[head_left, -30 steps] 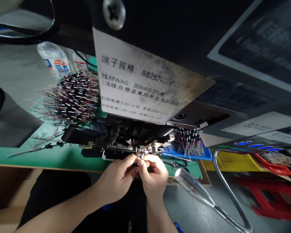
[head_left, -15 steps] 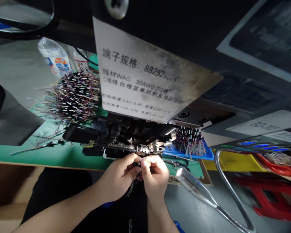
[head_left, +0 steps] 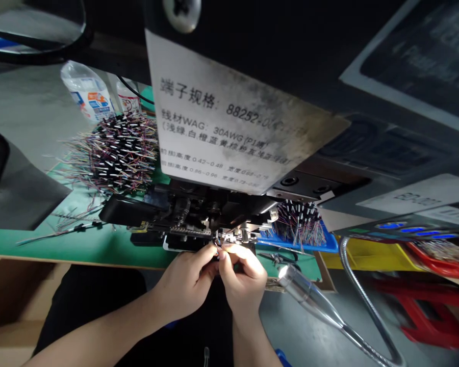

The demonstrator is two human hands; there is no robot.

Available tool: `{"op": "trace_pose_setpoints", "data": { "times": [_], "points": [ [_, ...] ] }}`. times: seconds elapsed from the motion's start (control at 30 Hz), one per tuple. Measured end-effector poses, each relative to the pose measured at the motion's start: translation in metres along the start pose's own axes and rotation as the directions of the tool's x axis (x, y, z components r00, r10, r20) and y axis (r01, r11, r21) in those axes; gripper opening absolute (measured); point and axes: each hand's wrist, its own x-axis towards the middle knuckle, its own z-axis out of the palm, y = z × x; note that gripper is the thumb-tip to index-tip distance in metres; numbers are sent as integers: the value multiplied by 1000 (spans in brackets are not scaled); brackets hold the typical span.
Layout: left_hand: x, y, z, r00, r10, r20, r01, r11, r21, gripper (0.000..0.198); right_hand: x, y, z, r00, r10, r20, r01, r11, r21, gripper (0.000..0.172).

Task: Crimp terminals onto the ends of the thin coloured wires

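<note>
My left hand (head_left: pixel 188 279) and my right hand (head_left: pixel 245 279) meet at the front of a terminal crimping machine (head_left: pixel 229 237). The fingertips of both are pinched together on thin coloured wires (head_left: pixel 218 246), of which only a little shows. Those wire ends lie right by the machine's metal crimping parts, and I cannot tell whether they touch. Between the palms the rest of the wires is hidden.
Bundled wires (head_left: pixel 112 153) are heaped on the green mat (head_left: pixel 53 244) at left, beside bottles (head_left: pixel 90 97). More bundles (head_left: pixel 300 219) fill a blue tray (head_left: pixel 331 242). A lit gooseneck lamp (head_left: pixel 309 295) stands right. The labelled machine head (head_left: pixel 229 117) overhangs my hands.
My fingertips have shifted slightly, bringing the wire ends up closer to the crimping parts. The wire tails that hung below my left hand are now out of sight.
</note>
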Motion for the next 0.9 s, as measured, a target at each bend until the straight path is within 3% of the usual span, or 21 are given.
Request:
{"op": "trace_pose_setpoints", "data": {
  "times": [0.27,0.37,0.53,0.6,0.73,0.9],
  "points": [
    [-1,-1,1,999,40,-28,-40,999,2,11,1,-4,-2,999,50,-12,-50,999,-13,7],
    [-1,1,0,1000,25,7,-24,993,-116,10,0,-3,-5,993,120,20,-120,992,33,3],
    [2,7,-3,999,23,48,-6,946,-324,10,-3,-1,-6,974,223,37,-226,966,126,19],
    [2,6,-3,999,35,34,-25,964,-266,10,-2,-2,-5,980,196,27,-197,974,110,20],
    [0,3,0,999,37,-7,-37,998,-50,11,2,-4,-4,993,115,-2,-115,993,27,6],
    [1,2,0,998,55,-27,-55,998,13,14,3,-1,-5,999,40,22,-39,999,-17,14]
  ]
}}
